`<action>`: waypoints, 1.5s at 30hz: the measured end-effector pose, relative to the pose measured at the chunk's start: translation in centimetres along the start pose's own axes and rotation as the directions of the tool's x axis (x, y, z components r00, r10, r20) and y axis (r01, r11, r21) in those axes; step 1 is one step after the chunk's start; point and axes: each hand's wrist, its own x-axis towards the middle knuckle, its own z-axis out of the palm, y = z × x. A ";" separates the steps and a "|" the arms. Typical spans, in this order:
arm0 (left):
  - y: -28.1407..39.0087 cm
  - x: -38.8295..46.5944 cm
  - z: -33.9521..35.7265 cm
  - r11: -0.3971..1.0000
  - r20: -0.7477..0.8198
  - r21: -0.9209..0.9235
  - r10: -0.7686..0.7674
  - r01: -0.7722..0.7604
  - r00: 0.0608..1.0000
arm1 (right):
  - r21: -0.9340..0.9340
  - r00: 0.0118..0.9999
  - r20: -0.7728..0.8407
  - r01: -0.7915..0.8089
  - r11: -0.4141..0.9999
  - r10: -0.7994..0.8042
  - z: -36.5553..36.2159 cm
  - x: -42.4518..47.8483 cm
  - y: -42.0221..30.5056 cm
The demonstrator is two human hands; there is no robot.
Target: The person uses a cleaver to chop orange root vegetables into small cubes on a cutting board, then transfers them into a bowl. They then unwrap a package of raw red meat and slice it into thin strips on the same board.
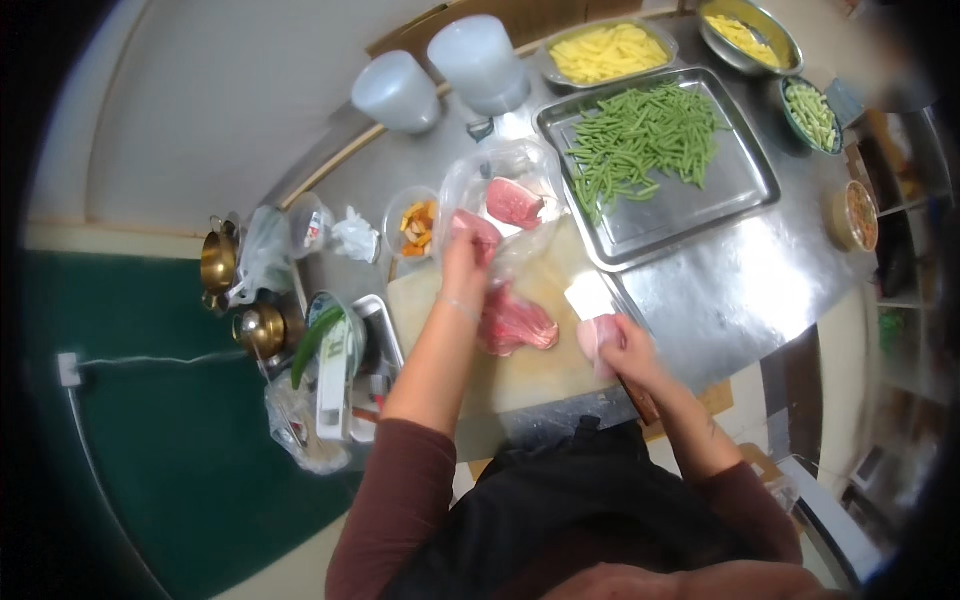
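Observation:
My left hand (471, 259) reaches over the far left part of the cutting board (431, 300), closed on a pink piece of raw meat (478, 223) at the near edge of a clear plastic bag (465, 176). Inside that bag lies another chunk of raw meat (514, 202). Between my hands a larger red cut of meat (517, 322) rests on the board. My right hand (636, 351) grips a paler piece of meat (596, 339) at the board's right side. Beneath it lies a cleaver (587, 295), its wooden handle (640, 403) pointing towards me.
A steel tray (675, 232) of green beans (649, 139) stands beyond the board, with cut yellow strips (609, 52) in a container behind. Left are a tub of orange pieces (417, 225) and a white slicer (334, 382). Two translucent tubs (480, 64) stand at the back.

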 end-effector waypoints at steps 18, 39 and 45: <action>0.2 -15.6 -7.6 -0.081 0.700 0.694 0.306 -0.715 0.645 | -0.520 0.829 -0.119 0.417 0.745 -0.547 1.5 4.3 1.5; 2.3 -18.9 -13.2 0.665 0.412 0.663 0.058 -0.343 0.909 | -0.620 0.913 -0.288 0.051 0.783 -0.288 1.2 -13.0 3.5; 3.0 -20.7 -18.5 0.879 0.368 0.477 -0.192 -0.007 0.910 | -0.571 0.929 -0.261 0.069 0.818 -0.261 3.4 -13.2 4.5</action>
